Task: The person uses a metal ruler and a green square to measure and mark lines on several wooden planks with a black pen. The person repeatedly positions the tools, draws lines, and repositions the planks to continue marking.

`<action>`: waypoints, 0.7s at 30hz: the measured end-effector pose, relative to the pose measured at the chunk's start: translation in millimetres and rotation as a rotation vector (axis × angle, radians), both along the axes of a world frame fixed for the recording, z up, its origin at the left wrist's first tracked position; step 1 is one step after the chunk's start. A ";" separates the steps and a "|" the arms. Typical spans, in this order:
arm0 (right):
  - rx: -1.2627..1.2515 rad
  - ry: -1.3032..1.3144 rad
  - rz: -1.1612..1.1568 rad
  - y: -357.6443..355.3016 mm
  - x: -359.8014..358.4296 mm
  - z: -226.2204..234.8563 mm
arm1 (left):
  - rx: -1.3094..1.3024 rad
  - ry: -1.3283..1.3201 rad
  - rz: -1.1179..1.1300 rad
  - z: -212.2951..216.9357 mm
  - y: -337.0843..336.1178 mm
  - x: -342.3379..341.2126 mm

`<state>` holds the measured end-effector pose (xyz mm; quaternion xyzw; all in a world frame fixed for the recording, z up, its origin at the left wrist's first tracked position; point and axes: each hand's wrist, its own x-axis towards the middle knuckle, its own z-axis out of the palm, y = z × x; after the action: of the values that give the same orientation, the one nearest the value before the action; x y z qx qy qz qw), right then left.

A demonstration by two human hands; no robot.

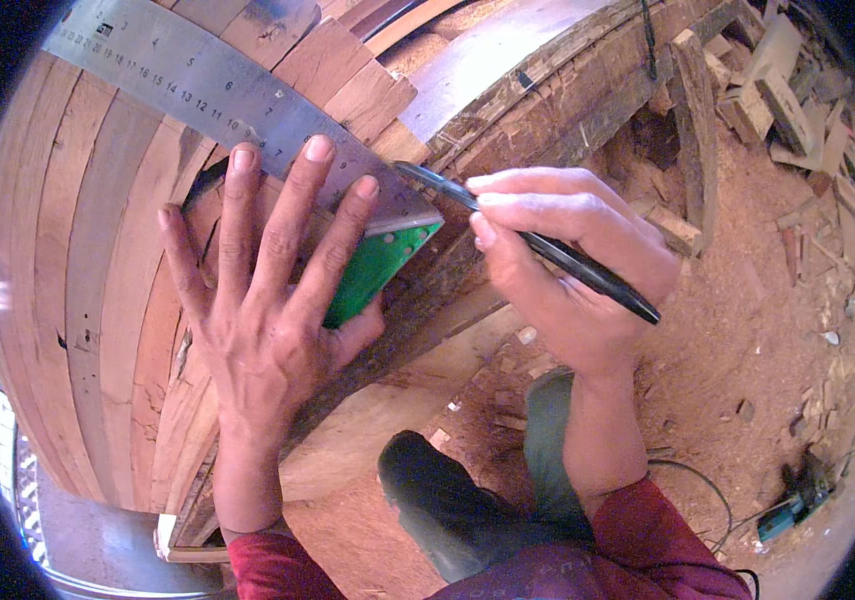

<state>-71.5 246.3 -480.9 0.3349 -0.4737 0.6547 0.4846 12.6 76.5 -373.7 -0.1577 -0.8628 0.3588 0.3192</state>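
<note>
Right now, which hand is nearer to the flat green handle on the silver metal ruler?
Left. The left hand lies partly over the green handle; the right hand, gripping a slim black pen, is off to the right, apart from it.

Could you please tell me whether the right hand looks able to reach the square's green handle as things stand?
Probably yes: the right hand is close and the green handle's near end looks uncovered, though that hand holds a pen and the left hand covers part.
</note>
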 end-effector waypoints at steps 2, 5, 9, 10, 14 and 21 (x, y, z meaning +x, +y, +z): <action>-0.051 -0.033 0.019 1.1 2.6 -3.4 | -0.008 0.002 -0.002 -0.3 -1.1 -0.6; -0.092 -0.046 0.064 1.1 3.8 -2.0 | -0.006 -0.002 0.014 -0.3 -0.2 -0.4; -0.051 0.038 0.026 -1.4 -3.2 2.9 | 0.002 0.000 0.011 0.1 0.5 -0.4; -0.049 0.049 0.028 -2.7 -4.5 3.5 | 0.001 -0.002 0.010 0.6 0.6 -0.4; -0.055 0.059 0.042 -7.5 -7.8 3.0 | -0.008 0.009 0.010 -1.0 0.4 -1.1; 0.044 -0.047 0.043 7.8 2.7 -4.8 | 0.004 0.013 0.019 -0.6 1.9 0.6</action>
<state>-68.9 254.0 -485.7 0.3401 -0.4918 0.6621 0.4517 13.2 78.5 -374.3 -0.1466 -0.8630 0.3609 0.3216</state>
